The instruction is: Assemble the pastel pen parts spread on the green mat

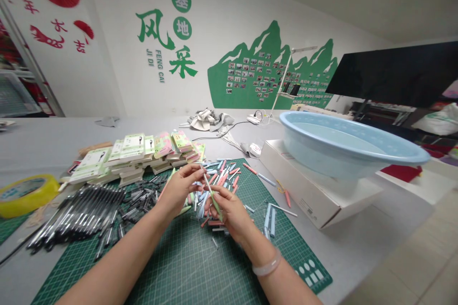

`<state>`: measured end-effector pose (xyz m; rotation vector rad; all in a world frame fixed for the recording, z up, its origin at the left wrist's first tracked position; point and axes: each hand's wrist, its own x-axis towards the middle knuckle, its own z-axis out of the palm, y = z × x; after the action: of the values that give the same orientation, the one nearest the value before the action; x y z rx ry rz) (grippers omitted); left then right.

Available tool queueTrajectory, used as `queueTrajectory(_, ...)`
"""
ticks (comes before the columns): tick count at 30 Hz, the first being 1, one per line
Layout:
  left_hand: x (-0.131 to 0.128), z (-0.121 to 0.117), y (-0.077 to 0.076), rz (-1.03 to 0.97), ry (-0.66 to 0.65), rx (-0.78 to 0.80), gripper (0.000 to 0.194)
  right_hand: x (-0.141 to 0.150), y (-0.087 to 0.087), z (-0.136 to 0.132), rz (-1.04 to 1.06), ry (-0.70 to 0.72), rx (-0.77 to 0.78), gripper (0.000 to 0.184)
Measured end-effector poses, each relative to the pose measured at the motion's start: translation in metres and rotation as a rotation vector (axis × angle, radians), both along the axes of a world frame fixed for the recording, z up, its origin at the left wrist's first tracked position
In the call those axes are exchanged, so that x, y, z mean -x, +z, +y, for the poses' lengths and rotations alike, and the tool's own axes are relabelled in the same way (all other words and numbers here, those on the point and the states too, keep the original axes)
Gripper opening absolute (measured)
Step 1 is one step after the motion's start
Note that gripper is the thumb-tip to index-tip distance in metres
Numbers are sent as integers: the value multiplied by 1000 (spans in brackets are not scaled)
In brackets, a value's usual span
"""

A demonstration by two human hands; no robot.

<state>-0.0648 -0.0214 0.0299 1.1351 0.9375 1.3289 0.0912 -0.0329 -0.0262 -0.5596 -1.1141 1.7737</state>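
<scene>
Above the cutting mat, my right hand (230, 209) is closed around a light green pen barrel (216, 208). A thin white pen refill (207, 183) sticks up out of the barrel, and my left hand (184, 186) pinches its upper end. I cannot tell how far the refill sits inside. Below both hands spreads a loose pile of pink and blue pen parts (223, 176), partly hidden by the fingers. Left of my left hand lie many black and clear pens (88, 207), some in a neat row, others jumbled.
A green cutting mat (171, 271) covers the table's front. Stacked boxes (125, 150) stand at the back left, near a yellow tape roll (46, 188). On the right, a blue basin (322, 152) rests on a white box (304, 195). Blue barrels (273, 221) lie near the mat's right edge.
</scene>
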Motion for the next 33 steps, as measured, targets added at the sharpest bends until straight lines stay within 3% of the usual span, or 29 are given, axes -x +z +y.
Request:
queueTrajectory(5,17,7,3,-155,144,-24,23,-4,5,0,-22,61,-30,21)
queueTrajectory(12,26,6,12,-131,165,-8,25,-7,8,-3,-16,48,20,20)
queueTrajectory(14,27,5,13,84,60,7,21,-9,7,-2,8,48,109,25)
queueTrajectory(18,28,-4,-2,746,-277,200,13,-15,4,5,126,-38,248,36)
queueTrajectory(20,27,-13,-13,970,-358,297,7,-18,3,8,184,-97,273,39)
queueTrajectory(23,23,-29,-24,1218,-399,323,9,-19,0,13,241,-162,295,35)
queueTrajectory(25,18,-37,-23,1413,-324,240,9,-18,-4,15,268,-192,336,31)
queueTrajectory(28,6,-44,-14,1634,-62,17,15,-17,-12,19,279,-237,425,26)
queueTrajectory(30,-6,-48,-9,1586,57,-151,24,-15,-18,22,269,-247,433,21)
queueTrajectory(33,-26,-51,-9,1300,7,-424,34,-13,-25,24,206,-223,330,13)
